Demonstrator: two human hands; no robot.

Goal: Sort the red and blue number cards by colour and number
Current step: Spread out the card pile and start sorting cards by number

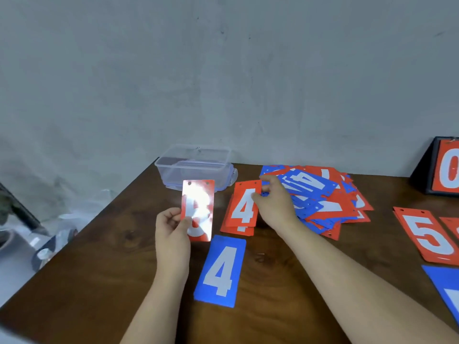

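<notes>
Red glare-washed card (198, 209) held up in the left hand (171, 227), while the right hand (273, 204) works at the mixed pile (323, 199).

On the dark wooden table (99, 269), the left hand pinches the red card's lower left edge between thumb and curled fingers; its number is lost in the glare. At 12 o'clock from the flat blue 4 card (219, 271) lies the red 4 stack (242, 209), and at 2 o'clock the heap of red and blue cards. The right hand's curled fingers pinch the heap's left edge, just beside the red 4 stack. A red 5 stack (427, 234) lies at 3 o'clock, with another blue card (444, 289) at 4 o'clock, cut off by the frame. A clear plastic box (193, 167) sits at 12 o'clock by the wall, and a stand showing a red 0 (447, 170) is at 2 o'clock.
</notes>
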